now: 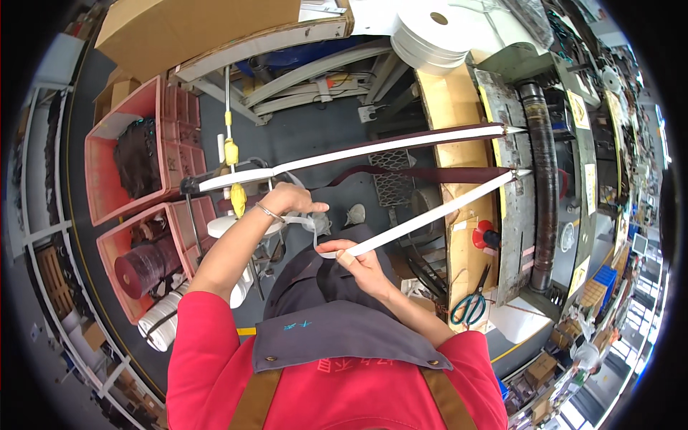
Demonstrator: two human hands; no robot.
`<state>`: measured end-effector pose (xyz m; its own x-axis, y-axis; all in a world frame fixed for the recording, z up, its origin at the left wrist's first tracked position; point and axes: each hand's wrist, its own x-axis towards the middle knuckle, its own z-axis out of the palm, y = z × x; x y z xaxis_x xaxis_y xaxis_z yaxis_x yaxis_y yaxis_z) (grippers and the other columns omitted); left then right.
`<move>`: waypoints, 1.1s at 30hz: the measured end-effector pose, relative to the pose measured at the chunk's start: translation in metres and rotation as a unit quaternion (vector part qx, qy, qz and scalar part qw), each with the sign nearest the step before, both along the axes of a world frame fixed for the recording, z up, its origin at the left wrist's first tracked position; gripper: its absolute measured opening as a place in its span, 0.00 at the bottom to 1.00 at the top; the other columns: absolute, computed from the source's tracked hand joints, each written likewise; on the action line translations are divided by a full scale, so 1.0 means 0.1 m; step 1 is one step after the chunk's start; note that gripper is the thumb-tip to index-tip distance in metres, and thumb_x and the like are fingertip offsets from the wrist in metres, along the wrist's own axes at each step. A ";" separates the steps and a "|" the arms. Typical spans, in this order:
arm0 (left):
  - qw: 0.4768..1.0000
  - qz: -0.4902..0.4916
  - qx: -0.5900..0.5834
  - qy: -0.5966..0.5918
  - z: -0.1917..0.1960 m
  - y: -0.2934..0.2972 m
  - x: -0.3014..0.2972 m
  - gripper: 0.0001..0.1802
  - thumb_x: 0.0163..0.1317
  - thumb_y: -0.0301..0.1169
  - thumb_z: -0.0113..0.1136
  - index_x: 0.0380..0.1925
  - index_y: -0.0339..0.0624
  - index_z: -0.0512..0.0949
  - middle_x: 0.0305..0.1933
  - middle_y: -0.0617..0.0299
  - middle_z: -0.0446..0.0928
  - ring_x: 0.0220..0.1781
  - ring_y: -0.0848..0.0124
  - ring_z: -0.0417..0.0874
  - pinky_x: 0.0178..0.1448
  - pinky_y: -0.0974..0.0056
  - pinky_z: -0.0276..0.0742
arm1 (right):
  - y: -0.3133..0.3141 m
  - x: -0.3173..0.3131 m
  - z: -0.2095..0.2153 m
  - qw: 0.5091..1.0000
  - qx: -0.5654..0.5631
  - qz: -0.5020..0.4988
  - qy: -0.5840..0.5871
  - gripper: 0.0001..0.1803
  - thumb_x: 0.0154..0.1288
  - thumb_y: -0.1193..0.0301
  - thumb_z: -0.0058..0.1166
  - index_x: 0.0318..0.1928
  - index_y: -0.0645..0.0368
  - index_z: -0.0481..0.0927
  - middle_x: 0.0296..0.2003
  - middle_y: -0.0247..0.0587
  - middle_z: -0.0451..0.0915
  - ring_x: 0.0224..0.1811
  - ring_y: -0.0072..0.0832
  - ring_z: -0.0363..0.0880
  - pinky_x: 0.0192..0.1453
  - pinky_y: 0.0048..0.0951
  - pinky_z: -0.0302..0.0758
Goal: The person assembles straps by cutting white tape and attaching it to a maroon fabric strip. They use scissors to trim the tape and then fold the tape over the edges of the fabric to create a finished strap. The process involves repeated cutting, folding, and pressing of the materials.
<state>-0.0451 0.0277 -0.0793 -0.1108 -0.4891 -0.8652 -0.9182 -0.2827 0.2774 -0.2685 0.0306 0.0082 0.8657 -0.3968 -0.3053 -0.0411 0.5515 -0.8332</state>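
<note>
My right hand (pixel 362 269) pinches the end of a long white strip (pixel 437 213) in front of my lap. From there the strip slants up to a metal guide on the machine at the right. My left hand (pixel 290 199) is above and to the left, with a finger stretched out and its other fingers partly hidden. Below it, a thin translucent tape (pixel 299 221) runs from a white reel (pixel 247 227) toward my right hand. A second white strip (pixel 380 145), edged in maroon, stretches from the left stand to the machine. Behind it hangs a maroon fabric band (pixel 430 174).
The machine carries a dark roller (pixel 541 186). Scissors (pixel 469 308) and a red-and-black spool (pixel 486 235) rest on its wooden ledge (pixel 466 265). Pink crates (pixel 172 154) holding dark material stand at left. White reels (pixel 430 36) and a cardboard box (pixel 193 29) sit farther off.
</note>
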 end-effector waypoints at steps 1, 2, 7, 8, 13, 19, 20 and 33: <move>0.999 -0.004 0.038 0.020 -0.03 -0.03 -0.01 0.42 0.49 0.68 0.40 0.31 0.36 0.79 0.32 0.50 0.78 0.38 0.58 0.79 0.41 0.59 0.72 | -0.01 0.04 0.04 1.000 -0.004 0.000 0.003 0.16 0.65 0.69 0.39 0.48 0.67 0.71 0.44 0.41 0.74 0.48 0.24 0.71 0.54 0.24 0.65; 0.996 -0.008 0.076 0.039 -0.06 -0.05 -0.02 0.41 0.48 0.68 0.42 0.30 0.36 0.79 0.31 0.50 0.78 0.36 0.59 0.79 0.39 0.60 0.72 | 0.02 0.07 0.04 1.000 -0.006 -0.008 -0.002 0.16 0.65 0.69 0.39 0.48 0.66 0.71 0.44 0.41 0.74 0.48 0.24 0.71 0.54 0.24 0.65; 0.980 -0.005 -0.027 0.198 -0.29 0.04 -0.04 0.13 0.39 0.30 0.55 0.24 0.32 0.77 0.24 0.52 0.77 0.24 0.64 0.76 0.28 0.60 0.68 | 0.09 0.21 0.03 0.999 0.006 -0.048 -0.016 0.16 0.65 0.69 0.40 0.47 0.66 0.71 0.43 0.39 0.75 0.47 0.22 0.71 0.52 0.23 0.66; 0.975 -0.020 -0.049 0.214 -0.38 0.08 -0.03 0.12 0.39 0.31 0.55 0.24 0.34 0.76 0.22 0.54 0.76 0.25 0.64 0.77 0.29 0.60 0.69 | 0.09 0.24 0.04 0.999 0.005 -0.049 -0.015 0.16 0.65 0.69 0.41 0.47 0.66 0.71 0.42 0.38 0.75 0.47 0.22 0.71 0.52 0.23 0.66; 0.874 0.343 -0.014 0.344 -0.02 0.03 0.03 0.06 0.50 0.29 0.52 0.25 0.36 0.71 0.23 0.55 0.75 0.24 0.69 0.76 0.30 0.66 0.71 | 0.07 0.31 0.12 0.999 0.010 -0.038 -0.023 0.14 0.63 0.70 0.43 0.46 0.65 0.73 0.39 0.35 0.75 0.43 0.19 0.70 0.48 0.22 0.66; 0.865 0.389 -0.027 0.315 0.09 0.02 0.16 0.13 0.61 0.38 0.43 0.28 0.38 0.67 0.20 0.58 0.74 0.22 0.73 0.75 0.29 0.68 0.72 | 0.09 0.10 0.06 0.997 -0.060 0.038 -0.008 0.14 0.59 0.72 0.46 0.44 0.64 0.75 0.39 0.37 0.74 0.41 0.19 0.70 0.46 0.20 0.66; 0.892 0.353 -0.061 0.274 0.11 0.05 0.18 0.15 0.61 0.39 0.43 0.27 0.37 0.68 0.20 0.58 0.74 0.24 0.72 0.75 0.30 0.67 0.71 | 0.08 0.09 0.06 0.997 -0.066 0.039 -0.008 0.14 0.59 0.72 0.46 0.44 0.64 0.75 0.40 0.37 0.74 0.41 0.20 0.70 0.47 0.21 0.66; 0.924 0.155 0.182 0.297 -0.23 0.22 0.23 0.17 0.48 0.43 0.60 0.19 0.39 0.72 0.19 0.64 0.71 0.22 0.75 0.73 0.25 0.70 0.65 | -0.07 0.05 0.11 0.998 -0.044 -0.013 -0.044 0.13 0.60 0.73 0.43 0.43 0.67 0.74 0.40 0.44 0.76 0.43 0.28 0.74 0.49 0.26 0.69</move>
<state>-0.0222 0.0495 -0.1022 -0.5219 -0.2645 -0.8109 -0.4940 -0.6813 0.5402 -0.2635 0.0233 0.0192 0.8771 -0.4406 -0.1913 0.0477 0.4762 -0.8780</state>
